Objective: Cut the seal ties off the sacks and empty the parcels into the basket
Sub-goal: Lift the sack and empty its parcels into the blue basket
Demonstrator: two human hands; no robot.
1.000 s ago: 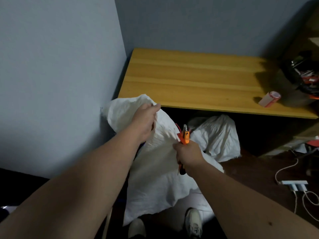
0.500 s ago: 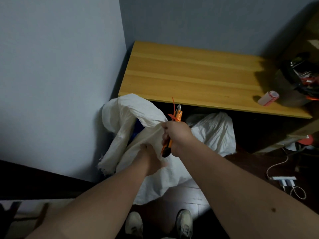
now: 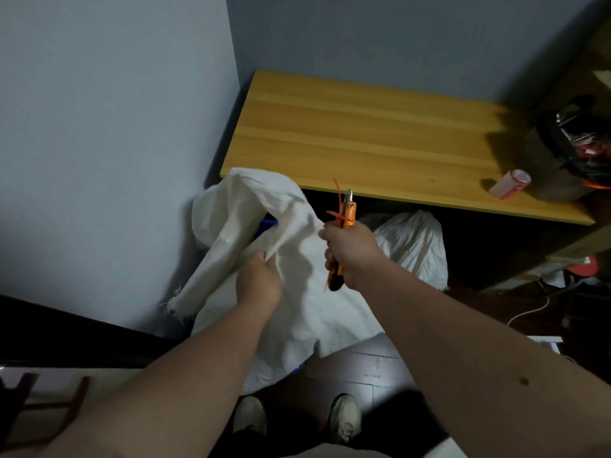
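Observation:
A white woven sack (image 3: 297, 309) stands on the floor by the wall, its top flopped over to the left. My left hand (image 3: 259, 282) grips a fold of the sack's cloth near its middle. My right hand (image 3: 350, 256) is closed around an orange utility knife (image 3: 347, 223), blade end up, together with a thin red seal tie (image 3: 338, 201) that sticks up beside the blade. Something blue (image 3: 268, 223) shows inside the sack's fold. A second white sack (image 3: 413, 246) sits under the table to the right.
A wooden table (image 3: 363, 133) stands against the back wall, with a pink-and-white roll (image 3: 509, 184) and a dark bin of clutter (image 3: 568, 150) at its right end. A grey wall (image 3: 109, 143) is close on the left. Cables and a power strip (image 3: 542, 340) lie on the dark floor at right.
My left hand let go of the sack's top and took hold lower down on the cloth; the top flopped over. My right hand lifted the knife and red tie up and to the right.

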